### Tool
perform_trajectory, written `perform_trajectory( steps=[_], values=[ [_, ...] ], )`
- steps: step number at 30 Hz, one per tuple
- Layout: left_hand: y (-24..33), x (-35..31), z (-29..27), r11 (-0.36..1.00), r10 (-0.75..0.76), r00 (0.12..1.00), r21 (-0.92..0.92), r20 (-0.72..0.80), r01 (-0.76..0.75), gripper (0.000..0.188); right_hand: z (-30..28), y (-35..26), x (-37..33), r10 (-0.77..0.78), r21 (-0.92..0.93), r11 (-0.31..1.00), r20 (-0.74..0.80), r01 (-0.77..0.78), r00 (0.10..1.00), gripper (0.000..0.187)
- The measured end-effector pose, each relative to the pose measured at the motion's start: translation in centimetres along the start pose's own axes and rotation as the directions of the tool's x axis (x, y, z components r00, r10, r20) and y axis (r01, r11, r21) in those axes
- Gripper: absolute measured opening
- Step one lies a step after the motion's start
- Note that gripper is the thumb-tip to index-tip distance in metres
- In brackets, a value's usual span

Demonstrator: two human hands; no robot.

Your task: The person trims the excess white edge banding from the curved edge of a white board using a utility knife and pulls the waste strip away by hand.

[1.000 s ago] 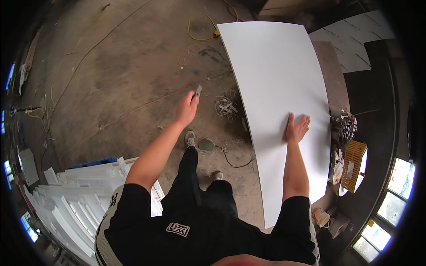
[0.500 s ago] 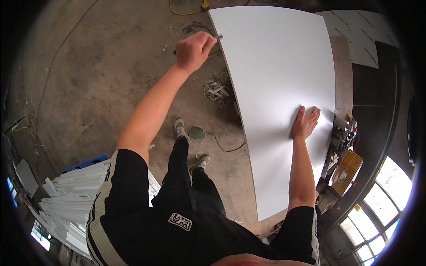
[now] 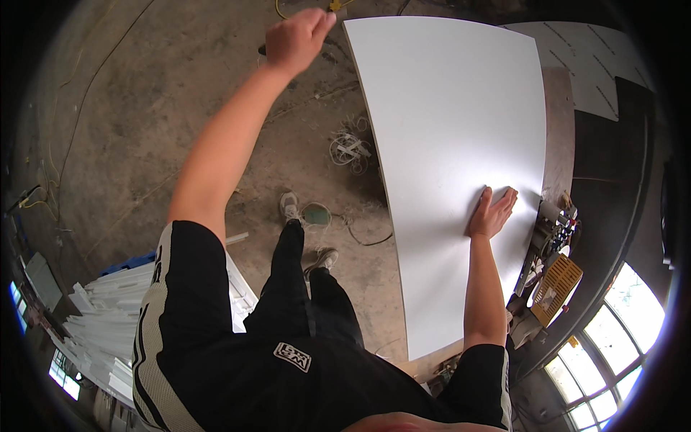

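Observation:
A large smooth white panel (image 3: pixel 446 101) lies flat in front of me and to the right, its left edge jutting out over the floor. My right hand (image 3: pixel 493 212) rests on its surface with fingers outstretched and thumb apart, holding nothing. Beyond the panel's far left corner, my left hand (image 3: pixel 296 45) is raised in a closed fist around a slim hand tool. Only the tool's dark butt end (image 3: pixel 262 50) shows behind the fist; most of it is hidden by my fingers, and I cannot make out its exact kind. This hand is clear of the panel.
Scraps of white strip and cord (image 3: pixel 349 147) lie on the concrete floor near a round greenish object (image 3: pixel 317 214) by my shoes. A stack of white strips (image 3: pixel 115 306) is at lower left. Beyond the panel's right edge are a yellow slotted guard (image 3: pixel 558 288) and tools.
My left hand has moved up and left, away from the panel's edge, with the tool still in it. My right hand stays flat on the panel.

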State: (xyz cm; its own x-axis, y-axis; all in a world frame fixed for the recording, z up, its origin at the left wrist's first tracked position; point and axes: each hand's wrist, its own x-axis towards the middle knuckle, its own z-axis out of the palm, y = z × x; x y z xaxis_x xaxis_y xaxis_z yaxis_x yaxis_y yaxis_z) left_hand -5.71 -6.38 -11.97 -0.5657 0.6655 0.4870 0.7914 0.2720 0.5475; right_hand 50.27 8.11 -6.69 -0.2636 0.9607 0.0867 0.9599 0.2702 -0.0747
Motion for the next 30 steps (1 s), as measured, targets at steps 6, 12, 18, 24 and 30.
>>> perform_trajectory(
  steps=[6, 12, 18, 24, 30],
  values=[
    [5.7, -6.0, -1.7, 0.954, 0.298, 0.954, -0.054, 0.043, -0.295, 0.027, -0.5, 0.2, -0.3, 0.013, -0.016, 1.000, 0.002, -0.013, 1.000, 0.089],
    [1.1, 1.6, 0.5, 0.984, 0.070, 0.997, 0.165, -0.040, -0.062, 0.043, -0.3, -0.1, -0.1, 0.004, 0.004, 1.000, 0.013, -0.004, 1.000, 0.089],
    [3.0, 0.0, -1.0, 0.977, 0.188, 0.982, 0.097, 0.015, -0.189, 0.038, -0.3, 0.3, -0.1, 0.008, -0.002, 1.000, -0.003, -0.008, 1.000, 0.089],
    [4.1, -0.9, -1.4, 0.929, 0.339, 0.937, 0.130, 0.083, -0.347, 0.033, -0.3, 0.6, -0.3, 0.001, -0.010, 1.000, -0.003, -0.001, 1.000, 0.090],
    [1.1, 4.3, -1.8, 0.964, 0.067, 0.988, 0.246, 0.142, -0.101, 0.046, -0.2, 0.1, -0.1, 0.001, -0.020, 1.000, -0.001, -0.001, 1.000, 0.089]
  ],
)
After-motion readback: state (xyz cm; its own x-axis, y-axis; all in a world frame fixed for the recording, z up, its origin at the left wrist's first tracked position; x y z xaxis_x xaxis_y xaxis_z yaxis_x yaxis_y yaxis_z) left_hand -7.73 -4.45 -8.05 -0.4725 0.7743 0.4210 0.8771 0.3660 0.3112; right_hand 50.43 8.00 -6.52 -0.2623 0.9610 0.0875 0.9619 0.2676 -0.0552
